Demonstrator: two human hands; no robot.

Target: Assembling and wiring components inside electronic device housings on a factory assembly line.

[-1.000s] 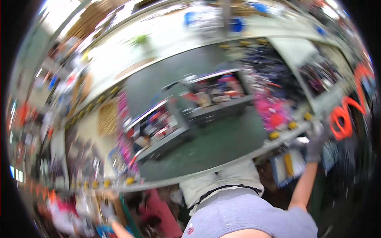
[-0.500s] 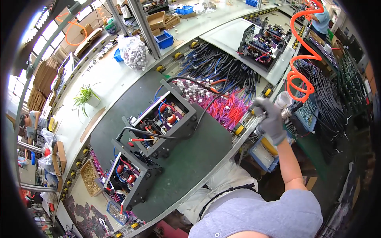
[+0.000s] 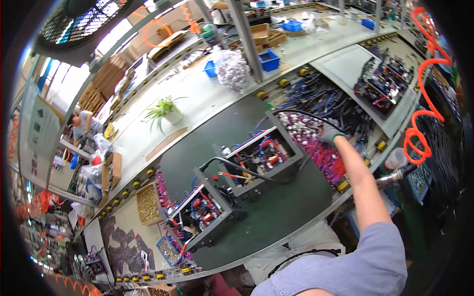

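My right hand (image 3: 330,133), in a grey glove, reaches forward over a heap of pink and purple wires with white plug ends (image 3: 302,127). Its fingers are blurred and partly lost among the wires, so whether they grip anything is unclear. A thick black cable (image 3: 316,116) runs close beside the hand. Left of it, two open dark metal housings with circuit parts, the larger (image 3: 266,157) and the nearer one (image 3: 203,212), stand on a dark green board. A red-ended lead (image 3: 231,175) lies across the larger housing. My left hand is out of sight.
Black and blue cables (image 3: 326,96) lie beyond the wires, next to a circuit assembly (image 3: 385,81) on a white panel. An orange coiled hose (image 3: 418,129) hangs at right above a metal-ended tool (image 3: 395,176). A potted plant (image 3: 170,112) and a cardboard tray (image 3: 149,203) are at left.
My right hand has left the area by the metal-ended tool and moved left and forward to the wire heap. The view has turned, so the housings appear farther right and lower.
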